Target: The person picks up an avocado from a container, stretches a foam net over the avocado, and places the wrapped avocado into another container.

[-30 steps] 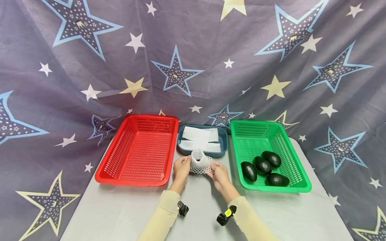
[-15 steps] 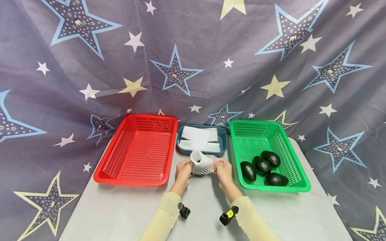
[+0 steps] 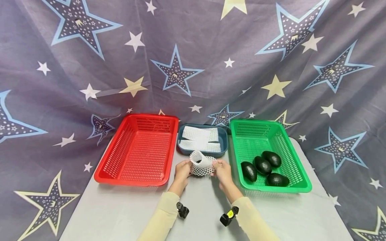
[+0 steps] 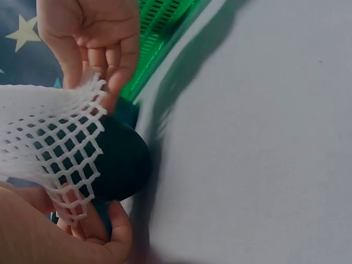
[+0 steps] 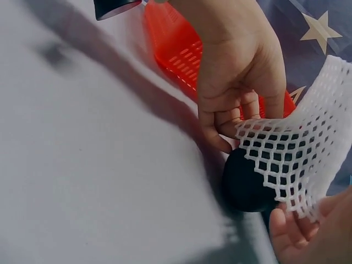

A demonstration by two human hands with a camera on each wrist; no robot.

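Between both hands is a white foam net sleeve (image 3: 202, 170), its upper end an open tube and its lower mesh spread wide. The left hand (image 3: 182, 171) pinches the left edge of the mesh, and the right hand (image 3: 222, 171) pinches the right edge. Under the mesh sits a dark avocado (image 4: 127, 162). In both wrist views the net covers part of this avocado (image 5: 243, 184), while its rounded end sticks out past the mesh edge. Fingertips of the left hand (image 4: 120, 225) lie right beside the fruit.
A red basket (image 3: 101, 175) stands at left. At right a green basket (image 3: 301, 187) holds several avocados (image 3: 262, 165). Behind the hands, a blue tray (image 3: 223, 142) contains white foam net sleeves (image 3: 200, 134). A star-patterned cloth (image 3: 211, 40) hangs behind the table.
The right hand has shifted slightly right and the mesh is stretched wider between the hands. The tube end now faces more toward the left. Over the last half second little has moved.
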